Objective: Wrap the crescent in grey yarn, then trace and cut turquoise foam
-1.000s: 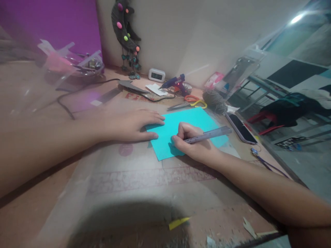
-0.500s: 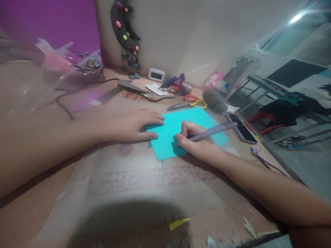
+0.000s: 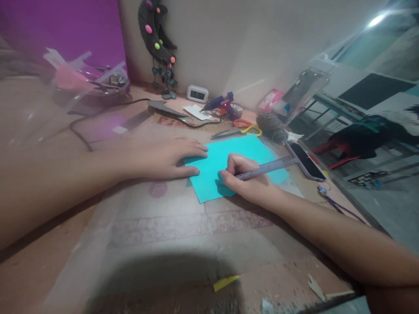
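A sheet of turquoise paper lies flat on the brown table. My left hand rests flat on the table, fingers stretched out, with the fingertips pressing the sheet's left edge. My right hand is closed around a grey pen, whose tip is hidden under my fingers on the paper near its lower left part. The pen's far end points to the right, over the sheet's right edge.
Behind the paper lie orange and yellow scissors, a blue glue gun, a ball of twine and a small white clock. A dark phone lies at the right. Paper scraps sit near the front edge.
My right hand shifted slightly right along the paper and then back left with the pen. My left hand has stayed in place.
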The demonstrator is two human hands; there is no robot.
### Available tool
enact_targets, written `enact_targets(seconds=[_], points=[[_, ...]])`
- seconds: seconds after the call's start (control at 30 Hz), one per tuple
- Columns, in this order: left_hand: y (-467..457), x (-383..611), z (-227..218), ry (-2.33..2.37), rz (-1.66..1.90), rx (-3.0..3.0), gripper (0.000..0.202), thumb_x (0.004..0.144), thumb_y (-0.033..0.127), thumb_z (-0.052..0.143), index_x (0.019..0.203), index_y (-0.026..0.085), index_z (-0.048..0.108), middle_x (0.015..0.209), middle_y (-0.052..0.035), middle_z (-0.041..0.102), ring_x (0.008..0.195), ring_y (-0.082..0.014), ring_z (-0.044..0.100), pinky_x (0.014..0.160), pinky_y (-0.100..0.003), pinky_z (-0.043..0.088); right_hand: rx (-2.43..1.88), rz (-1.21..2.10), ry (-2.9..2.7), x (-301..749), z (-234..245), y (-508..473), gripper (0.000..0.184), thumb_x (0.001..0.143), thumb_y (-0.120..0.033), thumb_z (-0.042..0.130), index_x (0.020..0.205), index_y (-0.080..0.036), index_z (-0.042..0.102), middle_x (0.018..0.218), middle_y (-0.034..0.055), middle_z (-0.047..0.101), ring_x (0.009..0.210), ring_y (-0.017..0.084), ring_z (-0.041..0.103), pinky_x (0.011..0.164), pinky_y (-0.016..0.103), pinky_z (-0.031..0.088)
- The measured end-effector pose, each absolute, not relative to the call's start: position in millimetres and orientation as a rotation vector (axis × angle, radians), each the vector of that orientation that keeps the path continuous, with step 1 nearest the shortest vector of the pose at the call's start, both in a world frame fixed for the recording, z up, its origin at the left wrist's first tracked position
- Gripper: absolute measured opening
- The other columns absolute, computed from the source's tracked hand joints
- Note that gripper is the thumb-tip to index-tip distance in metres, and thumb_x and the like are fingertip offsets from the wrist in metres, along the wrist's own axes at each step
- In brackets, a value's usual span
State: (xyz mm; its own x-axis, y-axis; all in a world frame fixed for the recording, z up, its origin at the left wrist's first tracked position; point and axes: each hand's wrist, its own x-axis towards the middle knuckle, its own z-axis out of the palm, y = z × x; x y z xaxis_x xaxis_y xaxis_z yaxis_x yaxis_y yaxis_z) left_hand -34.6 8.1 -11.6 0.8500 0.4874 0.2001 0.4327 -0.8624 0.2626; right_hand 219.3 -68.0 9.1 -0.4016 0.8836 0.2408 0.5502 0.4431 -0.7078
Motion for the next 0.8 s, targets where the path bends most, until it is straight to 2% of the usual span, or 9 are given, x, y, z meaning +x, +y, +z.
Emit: enact_targets(seconds=[0.47,0.67,0.8], points=[[8.5,-34.9,-12.4,0.701,0.389,2.819,0.058,0.1,0.058,0.049,0.145,0.021,0.058,0.155,-0.0086,0.056,0.148,-0.0275,0.045,0.123,-0.044,0.033,-1.2,0.662,-2.134,219.0,14.3,-67.9,0.026,0.077,-0.022,0.054,0.061,-0.026,0.034,0.055,-0.0065,0.038,0.054,0.011,0.036,0.052,0.027,0.027],[8.4,-35.0,-11.7,0.699,0.381,2.821,0.058,0.101,0.058,0.049,0.144,0.021,0.058,0.156,-0.0088,0.055,0.148,-0.0272,0.046,0.123,-0.044,0.033,-1.204,0.738,-2.123,220.0,14.1,-68.1,0.027,0.078,-0.022,0.056,0.061,-0.025,0.036,0.055,-0.0066,0.038,0.053,0.011,0.035,0.052,0.028,0.026],[7.5,-34.9,-11.7,0.712,0.379,2.812,0.058,0.101,0.058,0.049,0.144,0.021,0.058,0.156,-0.0086,0.055,0.148,-0.0273,0.045,0.123,-0.044,0.033,-1.175,0.714,-2.01,219.5,14.3,-71.7,0.028,0.082,-0.025,0.058,0.063,-0.025,0.037,0.058,-0.0062,0.04,0.055,0.012,0.038,0.054,0.028,0.029]])
